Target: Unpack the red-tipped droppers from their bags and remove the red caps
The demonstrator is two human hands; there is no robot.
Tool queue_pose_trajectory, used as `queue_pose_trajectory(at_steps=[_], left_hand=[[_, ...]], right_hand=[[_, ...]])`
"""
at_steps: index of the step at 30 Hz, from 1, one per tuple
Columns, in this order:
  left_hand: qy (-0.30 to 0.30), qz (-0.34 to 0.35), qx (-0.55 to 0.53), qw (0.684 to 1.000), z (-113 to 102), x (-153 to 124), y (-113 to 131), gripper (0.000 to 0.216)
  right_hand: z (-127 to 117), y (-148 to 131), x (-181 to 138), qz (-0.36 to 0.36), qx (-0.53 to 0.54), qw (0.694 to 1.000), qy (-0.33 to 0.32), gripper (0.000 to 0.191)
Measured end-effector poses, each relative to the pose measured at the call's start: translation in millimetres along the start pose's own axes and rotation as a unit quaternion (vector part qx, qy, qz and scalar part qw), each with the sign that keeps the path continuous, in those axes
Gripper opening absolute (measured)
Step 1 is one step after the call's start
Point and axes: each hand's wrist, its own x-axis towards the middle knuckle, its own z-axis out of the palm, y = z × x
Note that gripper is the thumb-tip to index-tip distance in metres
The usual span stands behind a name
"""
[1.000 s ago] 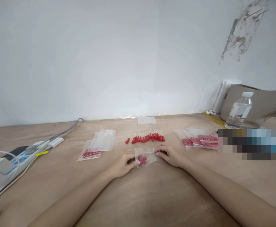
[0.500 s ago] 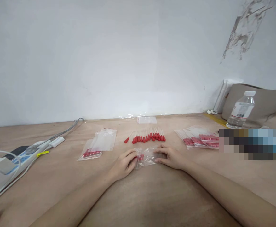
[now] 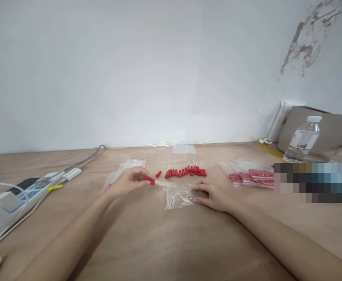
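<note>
My left hand (image 3: 132, 180) is closed on a few red-bulbed droppers (image 3: 150, 180), held just above the table. Their thin clear tubes point right, to the left end of a clear zip bag (image 3: 178, 196); whether the tips are inside it I cannot tell. At the bag's right end, the bent fingers of my right hand (image 3: 209, 195) grip the plastic. Behind the bag lies a row of loose droppers (image 3: 185, 171), red bulbs facing me. Some flat zip bags (image 3: 130, 164) are partly hidden behind my left hand.
Several filled bags (image 3: 247, 175) overlap on the right, near a water bottle (image 3: 302, 140) and a grey bag (image 3: 335, 128). A power strip (image 3: 34, 191) with cables runs along the left. A small clear packet (image 3: 184, 149) lies by the wall.
My left hand has moved left and up from the bag's left end, and the red bulbs moved with it. My right hand stays at the bag's right end.
</note>
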Motion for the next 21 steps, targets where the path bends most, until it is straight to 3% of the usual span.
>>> queue_pose_trajectory(at_steps=[1,4,6,7,10,14,21], left_hand=[[0.038,0.008,0.002,0.999,-16,0,3,0.02],[0.242,0.044,0.03,0.969,-43,6,1,0.024],[0.345,0.057,0.057,0.935,-38,16,-10,0.024],[0.361,0.054,0.077,0.928,-29,23,-17,0.022],[0.344,0.035,0.143,0.927,7,43,-40,0.02],[0.317,-0.046,0.193,0.927,48,59,-57,0.015],[0.29,-0.147,0.17,0.93,54,63,-69,0.023]], right_hand=[[0,0,0,0.0,0.002,1.0,0.0,0.04],[0,0,0,0.005,0.006,1.0,-0.008,0.039],[0,-1,0,0.008,0.006,1.0,-0.006,0.038],[0,-2,0,0.008,0.007,1.0,-0.004,0.037],[0,-3,-1,0.006,0.013,1.0,-0.004,0.037],[-2,-3,-2,0.006,0.012,1.0,-0.007,0.037],[-1,0,-1,0.001,0.01,1.0,-0.007,0.038]])
